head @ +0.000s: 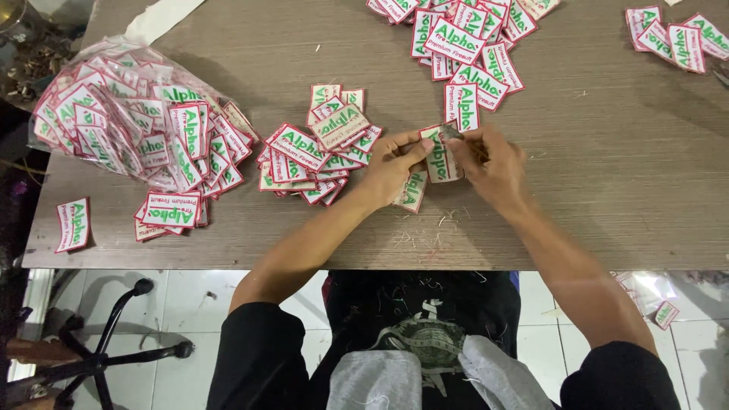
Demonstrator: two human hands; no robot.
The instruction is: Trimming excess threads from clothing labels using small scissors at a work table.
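A patch (440, 156) is pinched by both the left hand (391, 167) and the right hand (490, 163); a small tool in the right hand is barely discernible.

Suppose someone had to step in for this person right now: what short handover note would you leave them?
Left hand: pinches the edge of a white patch with red border and green lettering.
Right hand: at the same patch's top, holding a small tool, too hidden to identify.
Table: loose pile beside the left hand, another pile above, clear bag of patches far left.
Thread bits lie near the table edge.
Sorted and unsorted piles cannot be told apart.
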